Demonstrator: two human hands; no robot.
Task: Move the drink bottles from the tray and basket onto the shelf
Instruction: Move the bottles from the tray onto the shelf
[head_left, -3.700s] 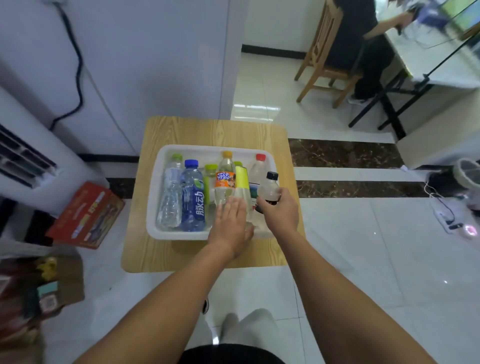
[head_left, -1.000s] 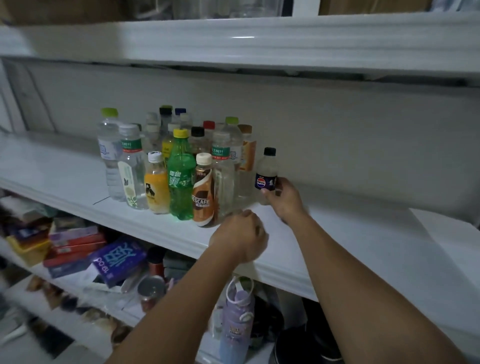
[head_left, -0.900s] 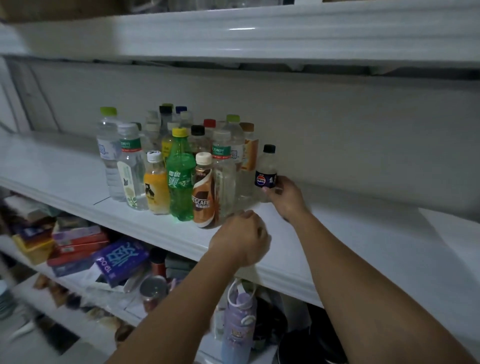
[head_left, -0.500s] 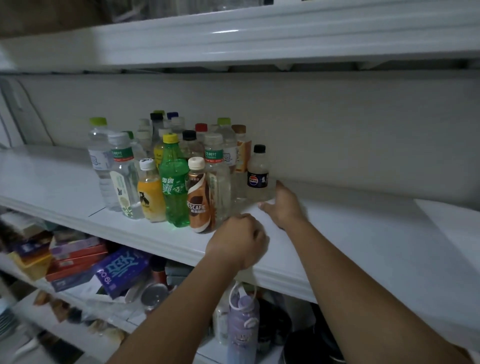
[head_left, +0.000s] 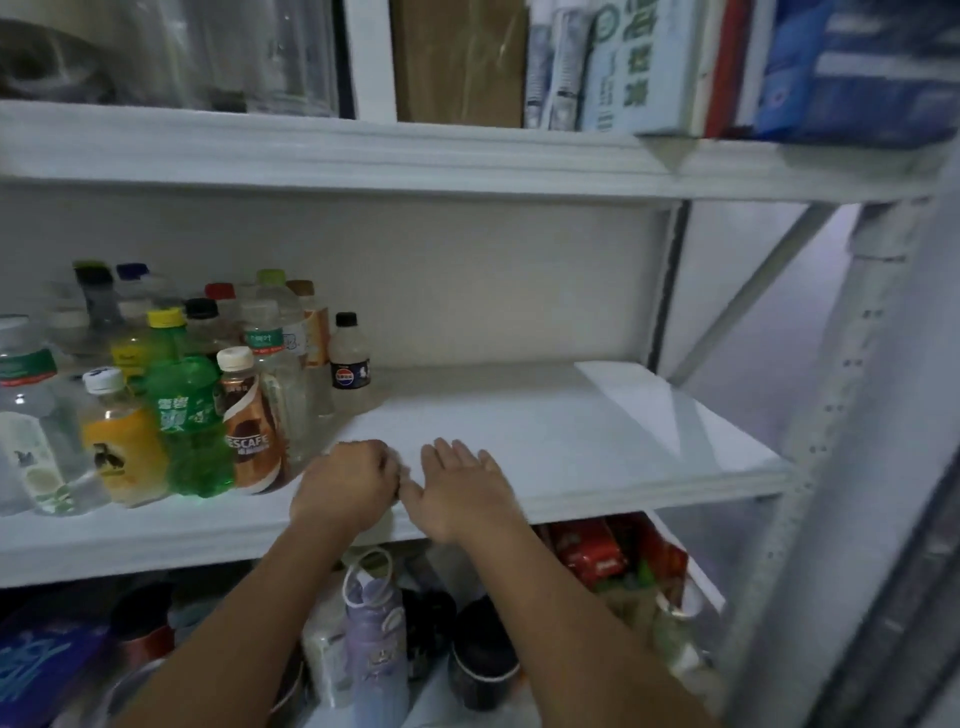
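Pepsi bottle (head_left: 350, 364) stands on shelf (head_left: 519, 415), just right of other bottles (head_left: 192, 415). Left grip (head_left: 343, 488) is curled w/ nothing seen in it. Right grip (head_left: 462, 488) is open flat at near shelf edge.

The white shelf (head_left: 571, 431) carried a tight group of upright bottles (head_left: 275, 364) on its left part. In the front row stood an orange bottle (head_left: 122, 447), a green bottle (head_left: 189, 421) and a coffee bottle (head_left: 252, 431), side by side. A small cola bottle (head_left: 349, 358) stood at the right edge of the group, near the back wall. A flat white sheet (head_left: 639, 395) lay in the far right corner, well apart from the bottles.
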